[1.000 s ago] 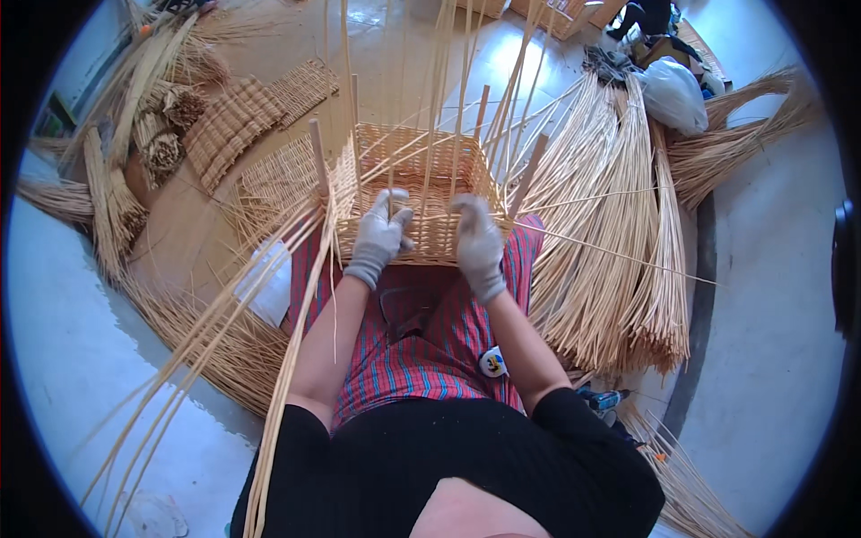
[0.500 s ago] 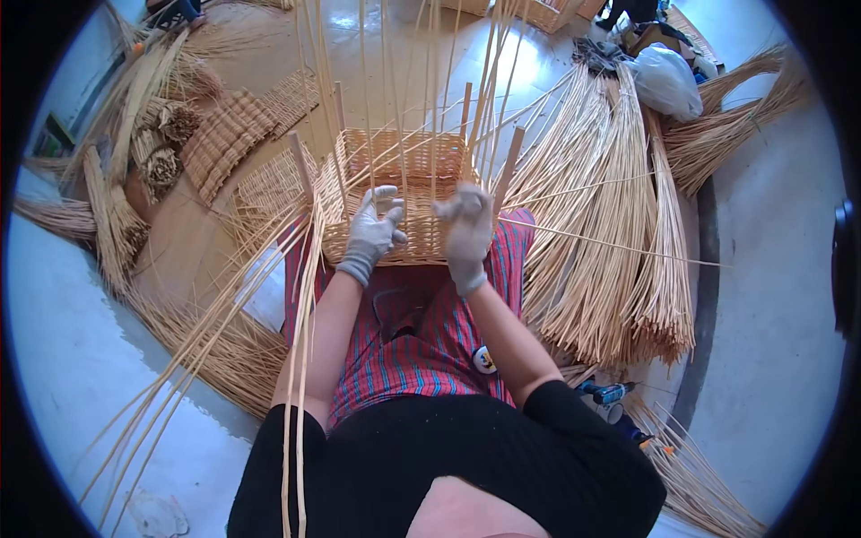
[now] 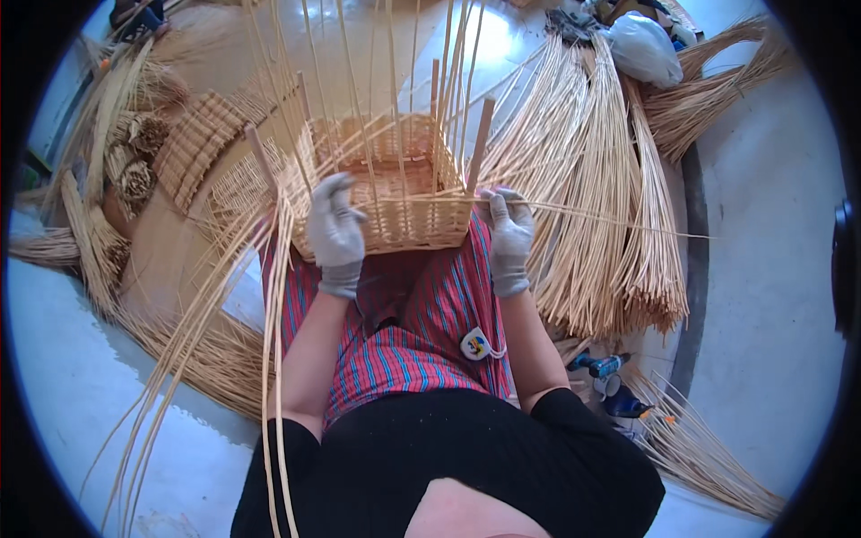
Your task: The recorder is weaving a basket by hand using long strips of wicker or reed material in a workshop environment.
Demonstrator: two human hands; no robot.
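Note:
On my lap rests a rectangular wicker basket [image 3: 414, 224], partly woven, with tall upright stakes rising from its walls and wooden posts [image 3: 481, 143] at its corners. My left hand [image 3: 336, 226], in a pale glove, is at the basket's near left side, fingers raised and apart, slightly blurred. Just outside the near right corner, my gloved right hand [image 3: 509, 235] pinches a wicker strand [image 3: 619, 218] that runs off to the right. More long strands [image 3: 276, 359] hang from the basket's left corner past my left arm.
A large fan of loose wicker rods [image 3: 583, 197] lies to the right, with a white plastic bag [image 3: 644, 49] behind it. Woven panels [image 3: 199, 148] and rod bundles [image 3: 134, 179] lie at left. A power drill [image 3: 603, 365] is on the floor by my right elbow.
My right hand has moved right, from the basket's near wall to beyond its corner, and now grips a strand. My left hand has shifted left. The basket appears further left in view.

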